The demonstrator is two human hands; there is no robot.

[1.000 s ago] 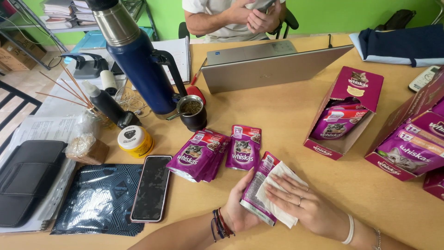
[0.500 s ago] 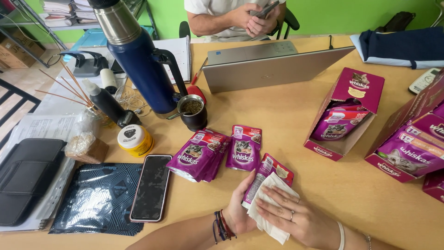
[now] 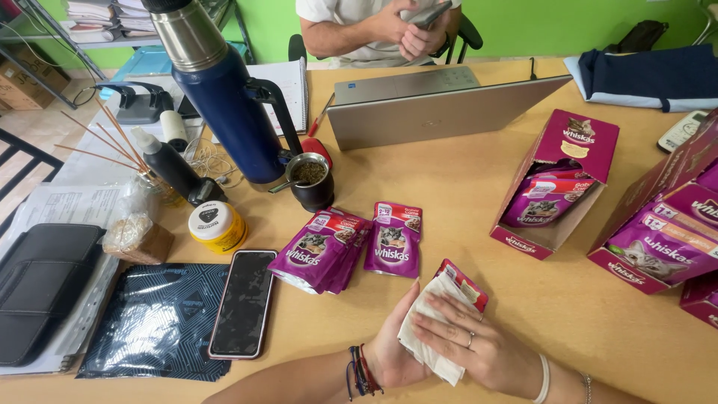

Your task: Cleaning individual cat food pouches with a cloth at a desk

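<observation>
Fingers (image 3: 432, 323) of the right hand (image 3: 479, 346) are being pressed flat on a white cloth (image 3: 426, 333) laid over a purple pouch (image 3: 465, 283), which is being gripped from beneath by the left hand (image 3: 389, 348) just above the desk (image 3: 568, 314). Beyond, more purple pouches (image 3: 348, 245) are lying beside a dark phone (image 3: 244, 303), while farther off an opened purple carton (image 3: 557, 183) is being kept near a grey laptop (image 3: 441, 105) and a blue flask (image 3: 221, 93).

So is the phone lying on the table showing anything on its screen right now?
No, the phone lies flat beside the stack of purple pouches and its screen is dark.
</observation>
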